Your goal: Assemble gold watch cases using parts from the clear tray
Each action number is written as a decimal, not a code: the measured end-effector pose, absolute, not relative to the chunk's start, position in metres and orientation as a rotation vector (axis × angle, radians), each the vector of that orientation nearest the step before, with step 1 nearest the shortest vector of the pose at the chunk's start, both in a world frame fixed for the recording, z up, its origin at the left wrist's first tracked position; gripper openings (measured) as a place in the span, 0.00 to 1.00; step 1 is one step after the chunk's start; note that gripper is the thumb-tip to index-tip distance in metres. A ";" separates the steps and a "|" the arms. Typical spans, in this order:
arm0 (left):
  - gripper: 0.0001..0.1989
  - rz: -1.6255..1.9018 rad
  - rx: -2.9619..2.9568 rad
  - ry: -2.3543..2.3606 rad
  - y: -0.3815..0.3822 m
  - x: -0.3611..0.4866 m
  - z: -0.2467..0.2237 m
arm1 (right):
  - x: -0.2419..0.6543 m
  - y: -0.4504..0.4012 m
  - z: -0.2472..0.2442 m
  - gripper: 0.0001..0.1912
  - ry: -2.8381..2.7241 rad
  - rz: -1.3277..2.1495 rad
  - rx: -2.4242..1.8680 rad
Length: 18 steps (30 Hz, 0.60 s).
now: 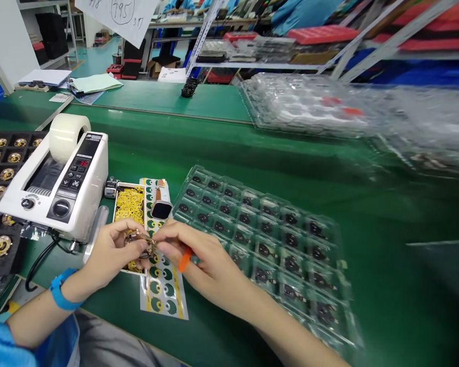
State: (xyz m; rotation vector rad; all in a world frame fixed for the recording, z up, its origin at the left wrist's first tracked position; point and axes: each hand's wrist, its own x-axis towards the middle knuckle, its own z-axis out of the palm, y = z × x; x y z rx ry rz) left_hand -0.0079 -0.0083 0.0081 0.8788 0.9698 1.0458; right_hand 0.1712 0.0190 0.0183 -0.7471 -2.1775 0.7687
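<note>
My left hand [112, 250], with a blue band at the wrist, holds a small round gold-and-dark metal part [139, 239] between thumb and fingers. From the right, my right hand [199, 255], an orange wrap on one finger, pinches at the edge of this same part. Whether its fingertips also hold something tiny cannot be made out. Beneath the hands is a box of small yellow pieces [130, 204]. Beside it lies a sheet of green and white stickers [162, 290], with a smartwatch [161, 209] resting on its upper end.
A white tape dispenser [82, 204] stands left, beyond it a black foam tray [7, 199] of round gold parts. To the right lies a clear plastic tray [248, 196] holding several small black parts. Stacked clear trays [302, 109] sit at the back right. A small counter [110, 187] stands by the box.
</note>
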 end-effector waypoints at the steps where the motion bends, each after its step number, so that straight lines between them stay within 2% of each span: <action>1: 0.18 1.032 0.889 0.968 -0.009 -0.008 0.008 | 0.171 0.019 0.017 0.07 -2.180 0.772 -0.735; 8: 0.18 1.072 0.924 1.010 -0.008 -0.005 0.010 | 0.163 0.014 0.008 0.12 -2.186 0.756 -0.749; 12: 0.16 1.083 0.946 1.039 -0.007 -0.005 0.009 | 0.163 0.015 0.010 0.20 -2.172 0.917 -0.802; 18: 0.18 1.094 0.968 1.030 -0.005 -0.005 0.008 | 0.165 0.019 0.014 0.26 -2.149 1.079 -0.856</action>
